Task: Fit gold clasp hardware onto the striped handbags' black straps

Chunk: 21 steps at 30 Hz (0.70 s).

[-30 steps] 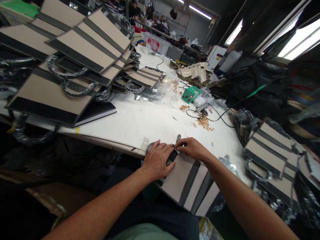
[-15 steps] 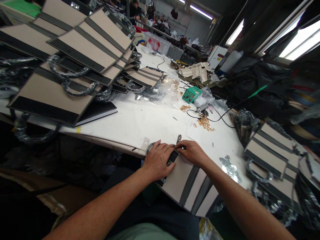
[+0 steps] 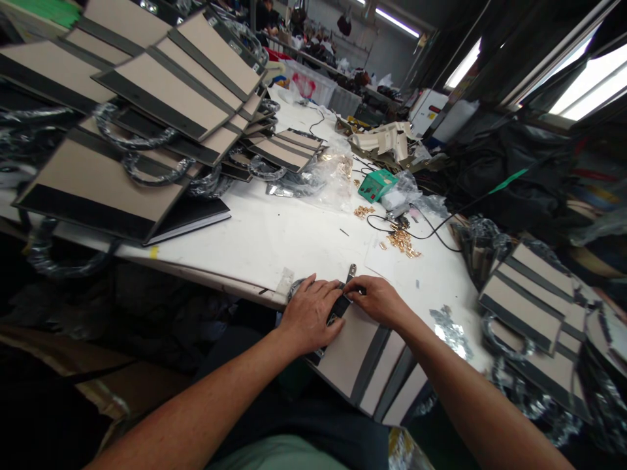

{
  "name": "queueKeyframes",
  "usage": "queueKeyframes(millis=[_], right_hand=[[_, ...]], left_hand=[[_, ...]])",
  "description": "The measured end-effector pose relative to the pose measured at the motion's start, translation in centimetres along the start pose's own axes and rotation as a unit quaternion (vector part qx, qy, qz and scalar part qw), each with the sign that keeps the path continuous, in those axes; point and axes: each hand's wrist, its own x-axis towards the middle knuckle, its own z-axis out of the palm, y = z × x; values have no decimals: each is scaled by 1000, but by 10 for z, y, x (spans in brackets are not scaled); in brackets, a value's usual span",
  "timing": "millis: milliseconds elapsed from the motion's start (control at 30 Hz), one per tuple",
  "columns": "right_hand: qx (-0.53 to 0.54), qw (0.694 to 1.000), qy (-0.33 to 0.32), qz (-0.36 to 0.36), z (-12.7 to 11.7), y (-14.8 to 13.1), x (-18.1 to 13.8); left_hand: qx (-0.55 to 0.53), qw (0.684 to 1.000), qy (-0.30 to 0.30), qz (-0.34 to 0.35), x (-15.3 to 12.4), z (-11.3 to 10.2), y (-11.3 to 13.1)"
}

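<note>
A beige bag panel point(image 3: 345, 356) with dark grey bands lies over the table's front edge, part of it hanging toward my lap. My left hand point(image 3: 313, 313) rests flat across its dark top band, fingers stretched out and thumb apart. Against that band my right hand point(image 3: 369, 294) has its thumb and forefinger pinched together; whatever is between the fingertips is too small to make out. Just past the fingertips a small dark strap with a metal end point(image 3: 351, 271) sticks out. A plastic-wrapped handle point(image 3: 294, 287) shows partly behind my left hand.
Similar panels with wrapped handles are piled high on the left point(image 3: 166, 85) and on the right point(image 3: 526, 294). On the white table point(image 3: 304, 228) lie small gold metal pieces point(image 3: 402, 243), a green box point(image 3: 376, 185) with a cable, clear plastic bags and a dark book-like item point(image 3: 191, 220).
Both hands keep nearly the same place on the panel. The whole view has shifted very slightly.
</note>
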Motion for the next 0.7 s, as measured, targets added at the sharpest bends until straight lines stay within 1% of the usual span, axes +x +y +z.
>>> queueKeyframes(millis=[100, 200, 267, 367, 533, 700], right_hand=[[20, 1000, 0, 1, 0, 2, -1], [75, 997, -4, -23, -1, 6, -4], [118, 992, -14, -29, -1, 9, -6], [156, 987, -29, -13, -3, 13, -7], [183, 982, -42, -5, -6, 17, -6], [167, 985, -35, -7, -6, 19, -4]], left_hand=[[6, 1000, 11, -14, 0, 1, 0], [12, 999, 21, -37, 2, 0, 1], [15, 999, 11, -36, 6, -3, 3], [26, 999, 1, -33, 13, -5, 5], [47, 997, 15, -66, 28, 2, 7], [55, 995, 19, -82, 33, 7, 7]])
